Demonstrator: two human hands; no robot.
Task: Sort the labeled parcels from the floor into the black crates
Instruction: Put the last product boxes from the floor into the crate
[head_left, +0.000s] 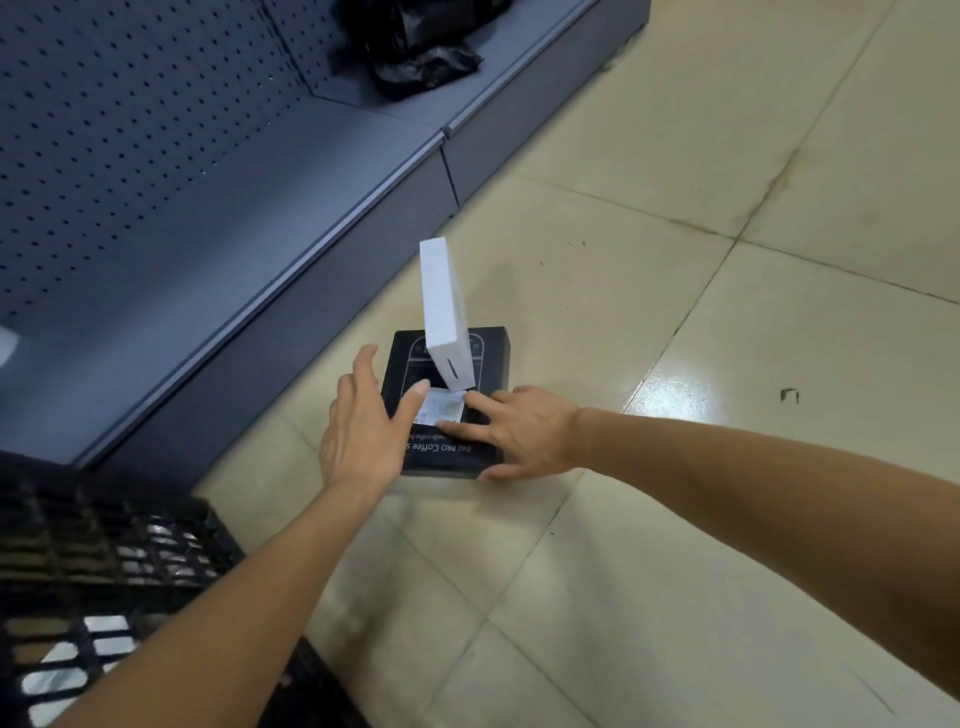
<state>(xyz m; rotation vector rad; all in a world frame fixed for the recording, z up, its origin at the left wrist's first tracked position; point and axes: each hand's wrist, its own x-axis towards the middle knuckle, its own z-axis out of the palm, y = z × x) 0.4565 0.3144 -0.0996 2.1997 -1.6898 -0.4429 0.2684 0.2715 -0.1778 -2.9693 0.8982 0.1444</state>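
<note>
Beige tile floor (675, 156); grey pegboard shelving (156, 156) alongside.

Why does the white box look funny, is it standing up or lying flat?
Standing up, tilted. The white box balances on one end atop the black box, leaning a bit; neither hand grips it.

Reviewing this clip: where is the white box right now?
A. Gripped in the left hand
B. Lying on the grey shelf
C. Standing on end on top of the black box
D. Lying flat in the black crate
C: the white box stands tilted on its end on the black box on the floor, and neither the left hand nor the right hand grips it.
</note>
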